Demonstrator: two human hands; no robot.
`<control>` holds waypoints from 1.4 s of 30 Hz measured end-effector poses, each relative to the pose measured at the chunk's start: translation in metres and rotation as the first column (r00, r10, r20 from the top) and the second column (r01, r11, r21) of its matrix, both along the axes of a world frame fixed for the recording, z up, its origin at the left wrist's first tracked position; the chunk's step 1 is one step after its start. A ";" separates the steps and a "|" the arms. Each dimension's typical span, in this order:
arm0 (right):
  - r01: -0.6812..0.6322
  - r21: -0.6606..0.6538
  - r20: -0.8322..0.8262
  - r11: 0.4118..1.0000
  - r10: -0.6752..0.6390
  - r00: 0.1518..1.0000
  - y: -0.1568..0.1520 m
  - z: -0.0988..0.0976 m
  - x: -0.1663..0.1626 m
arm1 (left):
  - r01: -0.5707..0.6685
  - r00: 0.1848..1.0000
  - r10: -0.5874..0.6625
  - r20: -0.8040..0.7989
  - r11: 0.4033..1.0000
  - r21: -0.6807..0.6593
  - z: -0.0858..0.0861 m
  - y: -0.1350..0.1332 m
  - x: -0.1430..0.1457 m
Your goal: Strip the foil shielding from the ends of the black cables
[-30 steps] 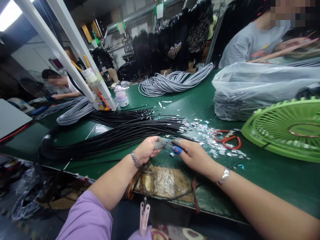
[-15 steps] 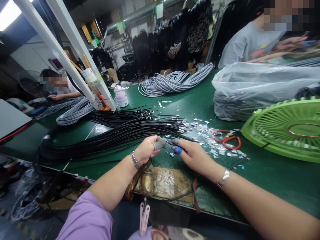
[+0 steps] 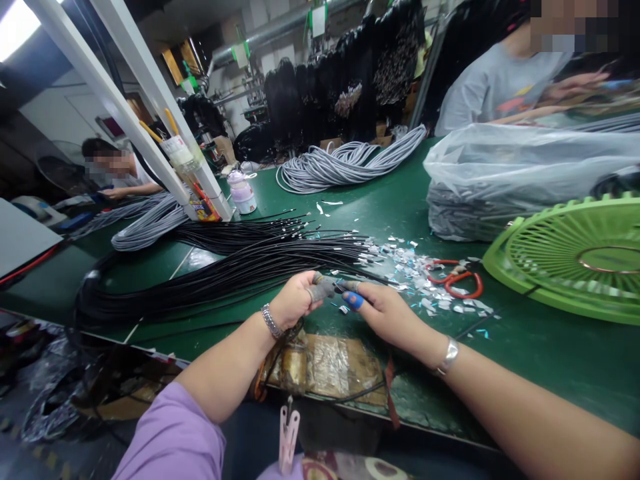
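Note:
My left hand (image 3: 300, 299), with grey covers on its fingertips, is closed in a pinch around the end of a black cable. Facing it, my right hand (image 3: 383, 308) has grey and blue finger covers; its thumb and forefinger pinch thin wires (image 3: 338, 288) at that cable end. The fingertips hide most of the wire tips. Just beyond both hands lies a thick bundle of black cables (image 3: 240, 273), pale ends pointing right. Scattered white and blue scraps (image 3: 413, 277) cover the green table (image 3: 540, 353), and red-handled scissors (image 3: 465, 283) rest among them.
A green fan (image 3: 575, 257) lies at the right, before a clear plastic bag (image 3: 500, 180) of grey cables. Farther back are a grey cable coil (image 3: 345, 167) and a lilac bottle (image 3: 243, 193). A taped cardboard piece (image 3: 340, 367) sits at the near edge. Two people work nearby.
My fingertips have shifted slightly at the cable end, and the bluish wire seen between them before is now mostly covered. Otherwise the table looks the same.

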State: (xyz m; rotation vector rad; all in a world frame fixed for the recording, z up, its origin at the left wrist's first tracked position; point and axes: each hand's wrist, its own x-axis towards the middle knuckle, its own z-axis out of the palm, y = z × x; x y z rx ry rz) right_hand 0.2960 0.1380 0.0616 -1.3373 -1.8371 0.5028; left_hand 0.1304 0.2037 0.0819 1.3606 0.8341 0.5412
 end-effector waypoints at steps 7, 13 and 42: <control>-0.017 -0.040 -0.091 0.999 0.013 0.996 -0.001 0.000 -0.001 | -0.016 1.000 0.016 -0.003 0.999 0.031 0.001 -0.002 0.002; -0.039 -0.110 -0.174 0.993 0.020 0.985 0.000 -0.001 -0.002 | -0.017 1.000 0.016 0.014 0.998 0.067 0.003 -0.003 0.003; 0.007 0.001 -0.056 1.000 -0.007 0.998 -0.004 0.004 0.001 | 0.090 0.994 -0.081 0.067 0.986 -0.141 0.000 0.000 -0.002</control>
